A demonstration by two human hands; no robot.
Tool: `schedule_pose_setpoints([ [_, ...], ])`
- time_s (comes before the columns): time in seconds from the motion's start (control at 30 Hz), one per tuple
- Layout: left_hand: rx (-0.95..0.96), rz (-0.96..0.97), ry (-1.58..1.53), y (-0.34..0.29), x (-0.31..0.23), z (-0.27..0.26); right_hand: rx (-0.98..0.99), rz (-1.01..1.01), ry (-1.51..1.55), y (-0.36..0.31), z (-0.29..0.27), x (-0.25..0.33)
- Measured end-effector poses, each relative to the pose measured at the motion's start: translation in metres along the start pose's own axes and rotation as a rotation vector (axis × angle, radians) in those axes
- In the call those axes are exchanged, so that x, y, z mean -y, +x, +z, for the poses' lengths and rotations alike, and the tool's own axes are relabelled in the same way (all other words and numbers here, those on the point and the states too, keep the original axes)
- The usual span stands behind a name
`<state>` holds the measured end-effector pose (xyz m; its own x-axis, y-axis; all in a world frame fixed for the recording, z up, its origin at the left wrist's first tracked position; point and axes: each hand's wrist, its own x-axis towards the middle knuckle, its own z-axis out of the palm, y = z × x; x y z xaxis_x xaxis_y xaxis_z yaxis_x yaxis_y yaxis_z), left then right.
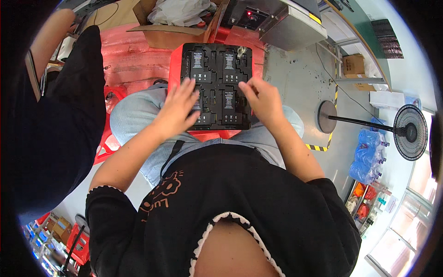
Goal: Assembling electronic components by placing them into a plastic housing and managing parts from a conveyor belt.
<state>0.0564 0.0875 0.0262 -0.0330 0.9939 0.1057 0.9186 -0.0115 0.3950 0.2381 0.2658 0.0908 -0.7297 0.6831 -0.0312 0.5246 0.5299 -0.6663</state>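
Note:
A black moulded plastic tray (213,86) sits in front of my knees on a red support (175,64). Flat black battery packs with white print lie in its compartments: one far left (197,62), one far right (229,64) and one near right (229,102). Another at the near left is partly covered by my left hand (175,111), whose fingers are spread and slightly blurred over the tray's left side. Beside the tray's right edge is my right hand (264,100), thumb apart from the half-curled fingers, with nothing visible in it.
A cardboard box (173,36) with clear plastic bags stands beyond the tray, near a metal machine (293,27). Close on my left is another person in dark clothing (60,138). A standing fan (410,131) and blue-wrapped bottles (368,154) are at the right.

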Motion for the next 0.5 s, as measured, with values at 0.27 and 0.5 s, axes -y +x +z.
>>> schedule_pose_setpoints([
  [0.27,-1.042,-0.572,-1.757,0.150,0.057,-0.124,0.099,-0.200,0.045,-0.030,0.015,-0.007],
  [0.5,-0.977,-0.662,-1.652,0.183,0.084,-0.117,0.034,-0.034,0.116,-0.060,0.003,-0.040],
])
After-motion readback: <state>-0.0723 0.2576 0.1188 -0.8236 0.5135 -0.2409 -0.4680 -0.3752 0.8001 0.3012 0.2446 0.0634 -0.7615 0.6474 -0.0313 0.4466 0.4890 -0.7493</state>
